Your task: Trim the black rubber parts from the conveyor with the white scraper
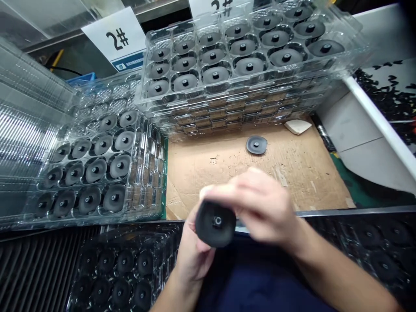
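Observation:
Near the bottom middle, a black rounded-square disc point(211, 232) with a small hollow stud at its centre faces up towards me. My left hand point(191, 255) is closed round its left and lower side. From the right, my right hand point(266, 206) reaches across with curled fingers at the disc's upper edge; motion blurs it, and its fingertips are partly hidden. A similar loose dark disc point(256, 145) lies stud up on the cardboard point(201, 173) beyond my hands.
Stacked clear trays point(224, 96) holding several discs stand at the back. Another clear tray stack point(147, 160) is on the left, below a "2#" sign point(117, 37). Dark trays point(113, 277) lie at lower left. A whitish wedge point(298, 126) and a white bin wall point(383, 112) are right.

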`<act>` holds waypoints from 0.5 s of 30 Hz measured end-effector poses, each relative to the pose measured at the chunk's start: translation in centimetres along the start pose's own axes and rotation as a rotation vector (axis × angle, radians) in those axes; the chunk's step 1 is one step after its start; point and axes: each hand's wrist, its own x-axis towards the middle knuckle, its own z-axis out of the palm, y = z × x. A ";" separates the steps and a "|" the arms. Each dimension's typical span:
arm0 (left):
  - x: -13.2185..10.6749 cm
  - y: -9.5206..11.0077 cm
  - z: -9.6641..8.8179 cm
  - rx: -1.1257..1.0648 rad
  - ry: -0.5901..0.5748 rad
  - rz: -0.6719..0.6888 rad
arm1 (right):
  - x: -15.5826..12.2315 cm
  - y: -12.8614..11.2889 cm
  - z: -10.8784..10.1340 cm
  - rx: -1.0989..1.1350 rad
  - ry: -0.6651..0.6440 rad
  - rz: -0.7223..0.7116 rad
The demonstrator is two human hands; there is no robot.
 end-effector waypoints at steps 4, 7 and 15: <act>0.4 0.8 -0.9 -0.181 -0.100 0.060 | -4.4 3.9 1.8 -0.005 0.028 0.468; 0.7 0.9 -1.3 -0.225 -0.099 0.037 | -7.3 5.4 3.1 0.054 -0.100 0.526; 0.6 0.3 -0.3 -0.201 -0.069 -0.069 | -1.0 -1.1 0.6 0.047 0.148 0.374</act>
